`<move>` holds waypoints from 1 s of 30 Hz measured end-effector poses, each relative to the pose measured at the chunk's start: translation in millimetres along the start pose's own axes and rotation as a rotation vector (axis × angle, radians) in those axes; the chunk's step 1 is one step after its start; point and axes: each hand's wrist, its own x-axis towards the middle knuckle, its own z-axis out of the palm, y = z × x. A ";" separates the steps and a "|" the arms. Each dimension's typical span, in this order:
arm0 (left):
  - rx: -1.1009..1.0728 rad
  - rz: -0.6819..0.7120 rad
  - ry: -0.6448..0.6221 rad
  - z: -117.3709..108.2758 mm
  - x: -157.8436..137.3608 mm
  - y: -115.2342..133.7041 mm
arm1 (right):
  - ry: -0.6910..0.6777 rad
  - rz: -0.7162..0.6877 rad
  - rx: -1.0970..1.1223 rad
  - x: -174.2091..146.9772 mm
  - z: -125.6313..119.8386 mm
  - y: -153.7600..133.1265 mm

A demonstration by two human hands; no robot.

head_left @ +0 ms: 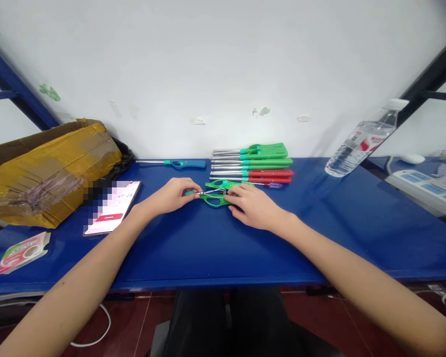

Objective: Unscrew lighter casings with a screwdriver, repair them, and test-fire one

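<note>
Between my hands lies the green casing of a long-nosed lighter (212,200), with a thin pale wire (218,191) looping over it. Behind it rests another green casing piece (219,183), partly hidden by my fingers. My left hand (176,195) is closed, thumb and fingertips pinching the teal and metal front end of the lighter. My right hand (255,205) has its fingers bent over the handle side, gripping the casing and the wire's end; its fingertips partly cover the small inner parts.
Several green lighters (269,162) and red lighters (271,173) are stacked behind, beside a screwdriver (273,185). A blue lighter (189,163) lies back left. A phone (113,208), taped box (55,173) and packet (24,253) are left; a water bottle (362,144) and power strip (427,191) right.
</note>
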 end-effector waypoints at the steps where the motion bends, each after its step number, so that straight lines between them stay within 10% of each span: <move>1: 0.000 0.002 -0.001 -0.2 0.0 0.1 | -0.001 0.001 0.001 0.0 -0.1 -0.1; 30: 0.287 0.050 -0.071 8.1 -5.1 6.9 | -0.001 0.000 -0.002 -0.2 -0.4 -0.1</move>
